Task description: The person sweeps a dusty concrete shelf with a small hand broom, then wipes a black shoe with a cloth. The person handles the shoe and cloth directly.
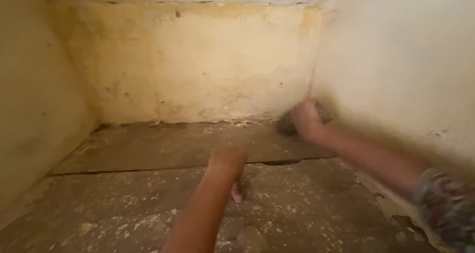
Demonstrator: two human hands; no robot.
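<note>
My right hand [307, 119] reaches into the far right corner of a stone-floored recess and is closed on a dark, rough clump, a rag or scrubber [286, 125], pressed where the floor meets the right wall. My left hand [228, 168] rests knuckles-down on the floor in the middle, fingers curled under, bearing my weight; I see nothing held in it. The picture is motion-blurred, so the clump's exact kind is unclear.
Stained yellowish walls close in the recess at the back [198, 60], left [29, 109] and right [405, 65]. The stone floor [148, 193] is cracked across its width and strewn with pale flakes of plaster. A patterned sleeve [445, 208] shows at lower right.
</note>
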